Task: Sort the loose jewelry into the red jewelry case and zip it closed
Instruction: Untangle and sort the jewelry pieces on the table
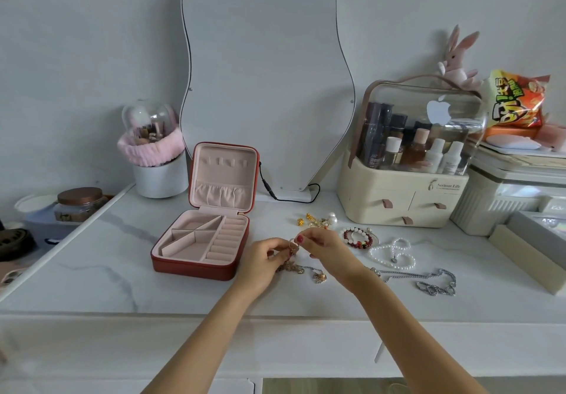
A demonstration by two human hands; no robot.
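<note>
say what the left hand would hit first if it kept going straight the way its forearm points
Probably the small gold earrings beyond the fingers. The left hand points up and right, already meeting the right hand over a small ring; depth is unclear.

home dressing table: mirror [266, 78], cosmetics organizer [407, 161], plush rabbit [458, 60]

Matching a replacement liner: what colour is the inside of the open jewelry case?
Pale pink lining inside the red jewelry case, clearest in the head view.

bare tabletop [92, 274] left of open case [202, 240]
</note>
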